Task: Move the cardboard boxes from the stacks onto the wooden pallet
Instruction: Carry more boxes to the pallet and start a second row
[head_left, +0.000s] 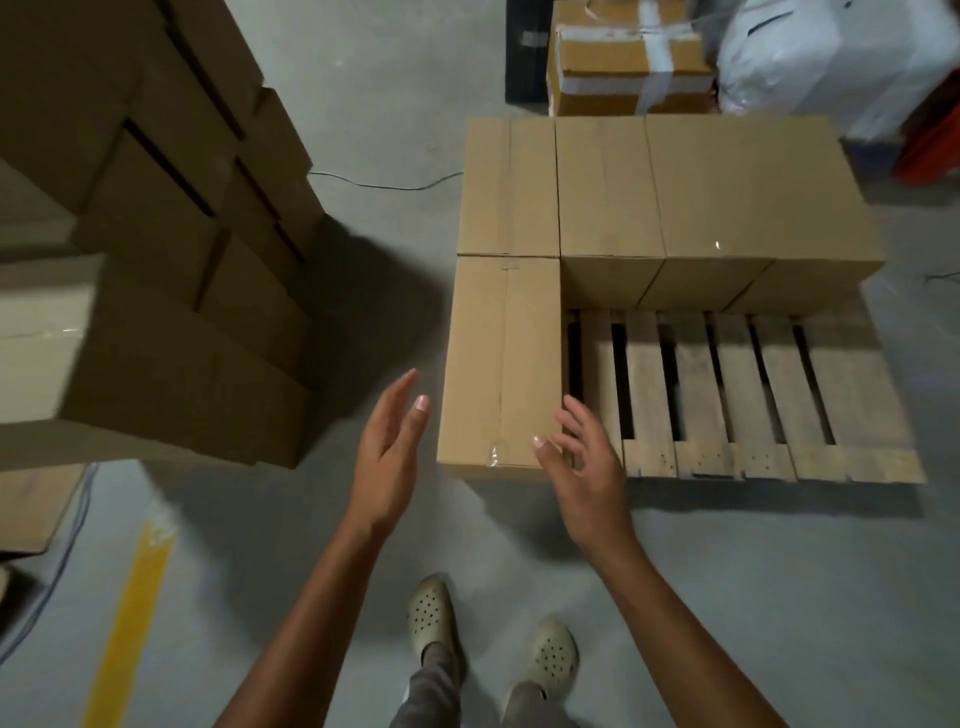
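Cardboard boxes (753, 192), four in number, stand on the wooden pallet (852, 395): three in a row along its far edge and a fourth, the near box (498, 364), at its near left corner. Bare slats (696, 384) lie to the right of the near box, and the stacks (156, 218) on the left hold many boxes, so the task appears partly done, with room for more. Left hand (387, 457) hovers just beside the near box's left face, fingers straight, holding nothing. Right hand (582, 457) is spread and empty over the box's near right corner; whether its thumb touches the cardboard cannot be told.
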